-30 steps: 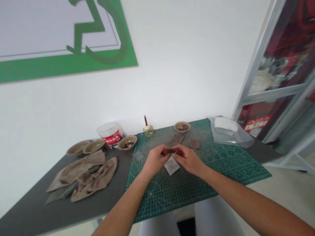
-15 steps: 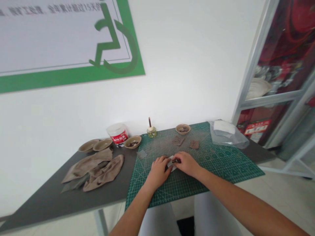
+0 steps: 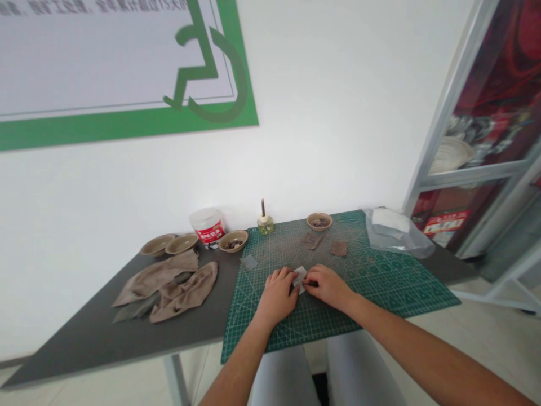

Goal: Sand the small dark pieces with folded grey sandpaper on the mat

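Biggest thing in view is the green-bordered poster (image 3: 127, 118) on the white wall, then the metal-framed cabinet (image 3: 465, 141) off to our right. Below that we've got the dark grey surface (image 3: 105, 344), with a green cutting mat (image 3: 380, 282) covering its right part.

On the bare left end of the surface there's a heap of brown cloths (image 3: 169, 285). At the mat's far right corner sits a clear plastic bag (image 3: 393, 231) with white pads inside.

Our left hand (image 3: 276, 293) and right hand (image 3: 327, 285) are both down on the mat near its front middle, close together, knuckles up.

Along the back edge there's a white tub (image 3: 207, 225) with a red label, and left of it two empty bowls (image 3: 158, 245) side by side. Just right of the tub is a bowl of dark bits (image 3: 233, 241), and another one (image 3: 319, 221) is further right on the mat. A small glass bottle (image 3: 265, 224) with a stick in it stands between those two.

Two brown patches (image 3: 311, 239) lie flat behind our hands, and a grey square (image 3: 249, 261) sits at the mat's left edge.

Smallest is the white slip (image 3: 300, 277), lying on the mat right between our hands. The right grip is narrow, with the fingertips pinched on the slip's right edge. The left fingers curl onto its left edge, but whether that grip pinches or just presses we can't tell.
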`<state>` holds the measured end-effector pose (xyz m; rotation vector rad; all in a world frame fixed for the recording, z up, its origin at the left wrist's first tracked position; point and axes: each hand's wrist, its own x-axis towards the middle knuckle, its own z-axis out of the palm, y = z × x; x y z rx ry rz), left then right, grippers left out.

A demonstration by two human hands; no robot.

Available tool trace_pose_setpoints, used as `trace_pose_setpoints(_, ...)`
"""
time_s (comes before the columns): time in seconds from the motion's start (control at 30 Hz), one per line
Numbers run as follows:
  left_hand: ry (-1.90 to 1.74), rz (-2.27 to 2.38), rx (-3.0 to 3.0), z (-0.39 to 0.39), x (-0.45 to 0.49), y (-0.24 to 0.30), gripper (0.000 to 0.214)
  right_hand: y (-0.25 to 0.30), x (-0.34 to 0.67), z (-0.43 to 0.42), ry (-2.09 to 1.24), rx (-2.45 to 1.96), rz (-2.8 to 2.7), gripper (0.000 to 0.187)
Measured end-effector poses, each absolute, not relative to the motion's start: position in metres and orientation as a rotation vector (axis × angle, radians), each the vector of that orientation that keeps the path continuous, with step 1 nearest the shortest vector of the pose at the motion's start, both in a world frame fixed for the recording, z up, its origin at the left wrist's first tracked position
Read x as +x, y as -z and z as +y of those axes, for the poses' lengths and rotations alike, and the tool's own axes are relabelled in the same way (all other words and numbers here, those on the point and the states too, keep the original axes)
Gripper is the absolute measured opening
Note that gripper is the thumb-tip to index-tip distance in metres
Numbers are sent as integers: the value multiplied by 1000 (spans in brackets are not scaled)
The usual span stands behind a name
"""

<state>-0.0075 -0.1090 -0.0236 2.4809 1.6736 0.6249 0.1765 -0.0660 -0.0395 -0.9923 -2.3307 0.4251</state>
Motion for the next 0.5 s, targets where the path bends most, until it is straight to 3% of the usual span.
trace_pose_setpoints(0.37,-681,1683,2467,-108,-6,26,33,38,181,-67,-382,-1020,-2332,3)
trace_pose_setpoints(0.5,-927,1645,2348,-120,-6,10,29,42,178,-64,-368,-1079,-2264,5)
